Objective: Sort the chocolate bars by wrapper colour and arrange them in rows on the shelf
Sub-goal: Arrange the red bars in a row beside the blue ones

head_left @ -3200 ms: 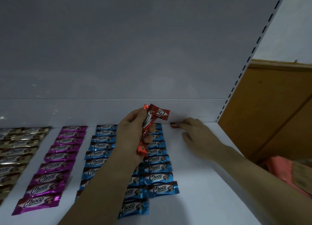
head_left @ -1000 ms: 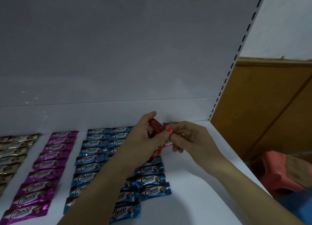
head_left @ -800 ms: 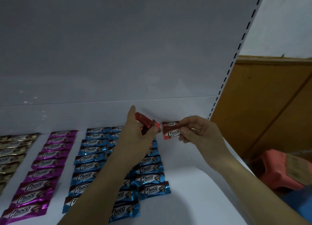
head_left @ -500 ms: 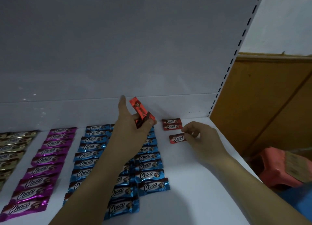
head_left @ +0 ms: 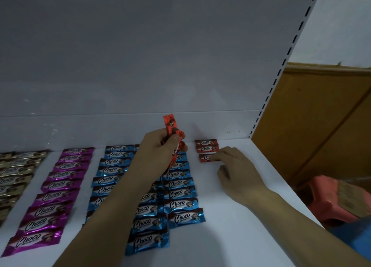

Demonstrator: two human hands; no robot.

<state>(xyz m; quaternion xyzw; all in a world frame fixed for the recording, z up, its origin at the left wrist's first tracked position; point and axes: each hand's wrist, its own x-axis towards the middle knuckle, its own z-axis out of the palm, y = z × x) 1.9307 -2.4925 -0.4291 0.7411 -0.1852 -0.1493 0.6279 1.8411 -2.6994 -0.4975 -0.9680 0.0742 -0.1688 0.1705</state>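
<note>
Chocolate bars (head_left: 181,204) lie sorted on the white shelf (head_left: 230,238): gold rows (head_left: 22,166), purple row (head_left: 60,178), blue rows (head_left: 108,171). Left hand (head_left: 158,152) grips a raised bunch of red bars (head_left: 170,125). Right hand (head_left: 234,166), fingers relaxed, touches a red bar (head_left: 204,158) lying just in front of two placed red bars (head_left: 206,145).

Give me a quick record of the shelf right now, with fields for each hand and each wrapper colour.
left hand: grips held red bars above shelf
right hand: fingertips on third red bar
laid red bars: two at the back, third just in front
blue bars: columns left of red, partly behind arm
purple bars: one column
gold bars: far left, cut off
</note>
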